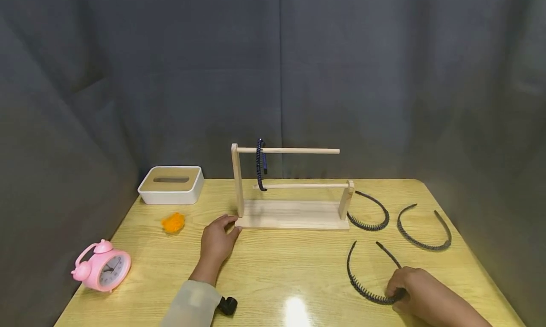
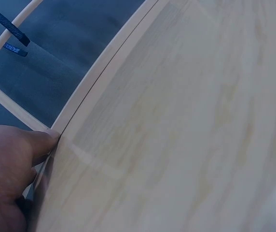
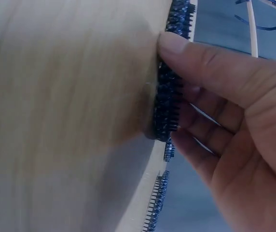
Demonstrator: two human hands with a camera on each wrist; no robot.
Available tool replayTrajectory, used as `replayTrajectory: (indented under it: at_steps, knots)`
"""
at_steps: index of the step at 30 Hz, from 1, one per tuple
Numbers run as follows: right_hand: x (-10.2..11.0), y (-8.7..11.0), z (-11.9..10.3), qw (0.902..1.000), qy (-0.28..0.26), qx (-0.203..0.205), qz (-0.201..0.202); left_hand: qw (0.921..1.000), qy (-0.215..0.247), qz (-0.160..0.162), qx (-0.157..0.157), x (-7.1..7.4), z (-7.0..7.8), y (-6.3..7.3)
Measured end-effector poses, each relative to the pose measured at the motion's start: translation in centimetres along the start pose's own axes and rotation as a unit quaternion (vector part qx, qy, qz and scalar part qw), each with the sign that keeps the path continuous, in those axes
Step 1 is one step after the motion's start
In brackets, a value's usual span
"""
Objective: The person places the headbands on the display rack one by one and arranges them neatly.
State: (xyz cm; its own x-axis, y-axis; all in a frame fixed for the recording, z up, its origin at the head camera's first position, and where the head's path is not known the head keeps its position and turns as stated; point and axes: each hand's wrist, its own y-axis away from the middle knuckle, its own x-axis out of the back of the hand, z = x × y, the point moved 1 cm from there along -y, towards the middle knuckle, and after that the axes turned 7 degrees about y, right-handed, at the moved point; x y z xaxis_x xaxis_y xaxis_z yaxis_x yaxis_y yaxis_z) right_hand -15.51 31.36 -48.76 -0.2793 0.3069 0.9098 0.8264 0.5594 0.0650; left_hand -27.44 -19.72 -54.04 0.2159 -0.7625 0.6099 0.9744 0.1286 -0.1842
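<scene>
Three toothed headbands lay at the right of the table (image 1: 298, 267): a far one (image 1: 370, 227) beside the wooden rack (image 1: 294, 218), a far-right one (image 1: 422, 244), and the near headband (image 1: 370, 297), its two ends turned toward the far side. A fourth, dark-blue headband (image 1: 259, 166) hung over the upper dowel (image 1: 304, 150), near its left end. The left hand (image 1: 216, 240) held the rack's near-left corner, thumb at the near edge and fingers at the left end, probably to keep the light stand from sliding. The right hand (image 1: 418, 291) gripped the near headband low on its right side, thumb opposite curled fingers, a hold that seemingly left the open ends free. Its forearm slanted in from the near right, palm facing left; the left forearm reached forward, wrist low by the tabletop.
</scene>
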Motion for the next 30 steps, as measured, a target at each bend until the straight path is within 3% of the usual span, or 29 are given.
replayTrajectory:
  at_steps: [3,9,14,17,20,24,26,28,30]
  knots:
    - [-0.3,0.1,0.0,1.0,-0.006,0.002,0.005,1.0,-0.006,-0.002,-0.003,0.0,0.0,-0.1]
    - [-0.3,0.2,-1.3,0.9972,-0.027,0.057,0.039,1.0,0.001,-0.009,0.0,-0.1,0.2,-0.2]
    - [0.9,-0.6,-4.6,0.985,-0.031,0.109,0.13,1.0,-0.002,-0.007,0.006,0.0,0.1,-0.1]
    - [2.0,-1.2,-6.8,0.9773,-0.066,0.09,0.18,0.9999,-0.003,-0.007,0.009,0.0,0.1,0.0]
    - [3.1,-2.1,-8.4,0.9648,-0.123,0.046,0.228,0.9999,0.001,-0.009,0.012,0.1,0.1,0.0]
    - [5.2,-4.0,-9.6,0.9341,-0.182,-0.028,0.306,0.9999,0.007,-0.006,0.012,0.2,0.1,0.1]
    - [6.5,-5.2,-9.9,0.9113,-0.234,-0.046,0.336,0.9999,0.008,-0.005,0.009,0.2,0.2,0.0]
    - [7.8,-6.4,-10.1,0.8737,-0.332,-0.038,0.354,0.9999,0.007,-0.004,0.007,0.2,0.2,0.0]
    - [9.0,-7.6,-10.3,0.8231,-0.437,-0.01,0.362,1.0,0.006,-0.004,0.005,0.1,0.2,0.0]
